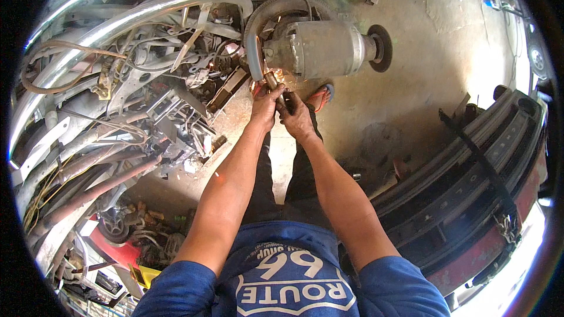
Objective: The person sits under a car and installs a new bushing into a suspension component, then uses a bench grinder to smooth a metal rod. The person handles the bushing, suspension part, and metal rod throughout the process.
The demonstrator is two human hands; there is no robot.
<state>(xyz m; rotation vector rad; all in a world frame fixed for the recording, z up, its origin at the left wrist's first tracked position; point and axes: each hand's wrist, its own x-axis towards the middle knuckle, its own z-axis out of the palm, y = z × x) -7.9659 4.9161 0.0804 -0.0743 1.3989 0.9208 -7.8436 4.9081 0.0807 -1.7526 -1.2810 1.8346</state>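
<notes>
Both hands, left hand [265,105] and right hand [295,118], clamp a short metal rod [274,82] against the grinding wheel [254,53] of a bench grinder [320,50], sparks [276,73] flying over the concrete floor [423,53]. Good practice here: light, even pressure, fingers kept behind the contact point.

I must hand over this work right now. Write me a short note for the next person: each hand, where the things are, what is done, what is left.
Left hand: closed on the small metal piece, at its upper part.
Right hand: closed on the same piece from the lower side; both hands touch each other.
The piece's tip is pressed against the grinding wheel at the left end of the bench grinder; sparks fly there, so the wheel is turning.
Done: grinding is in progress; how much is ground cannot be seen.
Left: finish the tip, then lift it off the wheel.
Nearby: scrap pipes and metal frames on the left, a dark grille panel on the right.
</notes>
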